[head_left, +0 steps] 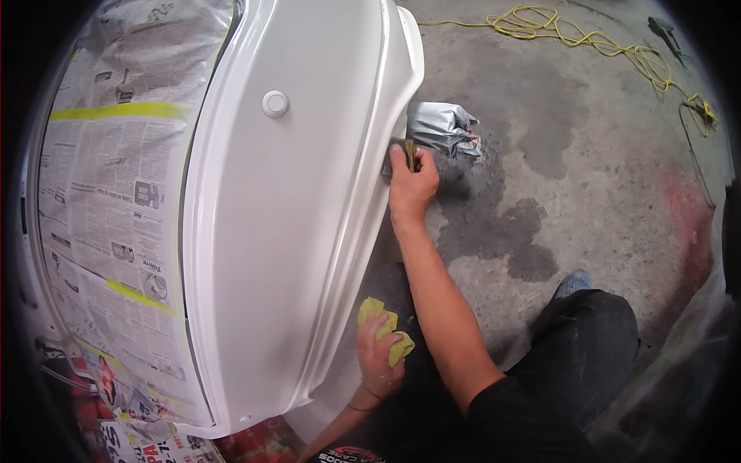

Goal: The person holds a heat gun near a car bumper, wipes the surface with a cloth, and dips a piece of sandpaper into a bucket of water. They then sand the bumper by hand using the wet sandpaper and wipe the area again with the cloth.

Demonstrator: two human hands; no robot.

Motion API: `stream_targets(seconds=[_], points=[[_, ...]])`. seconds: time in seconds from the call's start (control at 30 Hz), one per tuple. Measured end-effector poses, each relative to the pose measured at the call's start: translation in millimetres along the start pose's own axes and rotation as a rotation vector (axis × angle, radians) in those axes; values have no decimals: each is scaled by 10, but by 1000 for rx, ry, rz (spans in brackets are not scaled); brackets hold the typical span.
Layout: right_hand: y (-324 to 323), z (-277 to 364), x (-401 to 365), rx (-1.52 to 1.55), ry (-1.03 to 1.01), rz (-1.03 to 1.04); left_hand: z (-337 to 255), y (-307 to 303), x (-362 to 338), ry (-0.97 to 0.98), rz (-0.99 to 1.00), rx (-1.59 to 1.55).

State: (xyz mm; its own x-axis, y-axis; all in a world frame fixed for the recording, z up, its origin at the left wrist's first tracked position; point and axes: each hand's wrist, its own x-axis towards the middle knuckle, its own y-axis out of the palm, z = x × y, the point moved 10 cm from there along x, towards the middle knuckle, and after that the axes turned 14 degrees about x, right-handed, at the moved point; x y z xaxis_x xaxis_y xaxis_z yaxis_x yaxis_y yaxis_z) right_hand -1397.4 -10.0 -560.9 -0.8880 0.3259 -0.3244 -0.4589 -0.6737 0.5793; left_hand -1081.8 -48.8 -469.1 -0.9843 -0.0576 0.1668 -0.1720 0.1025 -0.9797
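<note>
My right hand (413, 181) is closed on a dark grey and brown sanding pad (410, 154), its thumb on the near side. The pad rests right at the outer edge of a long white vehicle body panel (293, 208), which has a round cap (275, 103) on its face. Lower down, my left hand (376, 359) grips a crumpled yellow cloth (370, 310) beside the panel's lower edge. Part of the cloth sticks out between the fingers.
Newspaper masking (116, 170) with yellow tape covers the area left of the panel. Silver plastic wrapping (441, 127) juts out past the panel's right edge. On the stained concrete floor (494, 255) lie a coiled yellow cord (532, 23) and a dark tool (665, 35). My shoe (573, 282) is at right.
</note>
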Motion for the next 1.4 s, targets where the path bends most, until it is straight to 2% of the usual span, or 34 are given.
stream_targets(seconds=[0.2, 0.3, 0.43, 0.57, 0.6, 0.73, 0.83, 0.87, 1.1, 1.13, 1.4], points=[[-25, -26, -129, -31, -66, -12, -5, 26, 51, -5, 24, 7], [36, 29, 66, 22, 77, 43, -20, 42, 36, 4, 6, 7], [-29, 18, -141, -50, -32, 4, -2, 60, 77, 5, 9, -25], [23, 47, 55, 1, -7, 48, -7, 49, 81, 13, 38, -4], [21, -20, 84, 5, 59, 58, -8, 66, 74, 16, 35, 1], [-40, -14, -159, -22, -23, 35, 3, 62, 99, 15, 17, -25], [-11, 11, 23, -18, -52, 31, -9, 39, 77, 17, 37, 0], [-15, -4, 95, -9, 42, 64, 0, 55, 53, 21, 28, 6], [-1, 8, -46, 32, -53, 63, -24, 42, 107, 32, 35, 6], [15, 23, 47, -48, -28, 79, -13, 39, 86, 25, 33, 10], [-2, 52, -4, -4, -65, 14, -17, 58, 104, 18, 49, -1]])
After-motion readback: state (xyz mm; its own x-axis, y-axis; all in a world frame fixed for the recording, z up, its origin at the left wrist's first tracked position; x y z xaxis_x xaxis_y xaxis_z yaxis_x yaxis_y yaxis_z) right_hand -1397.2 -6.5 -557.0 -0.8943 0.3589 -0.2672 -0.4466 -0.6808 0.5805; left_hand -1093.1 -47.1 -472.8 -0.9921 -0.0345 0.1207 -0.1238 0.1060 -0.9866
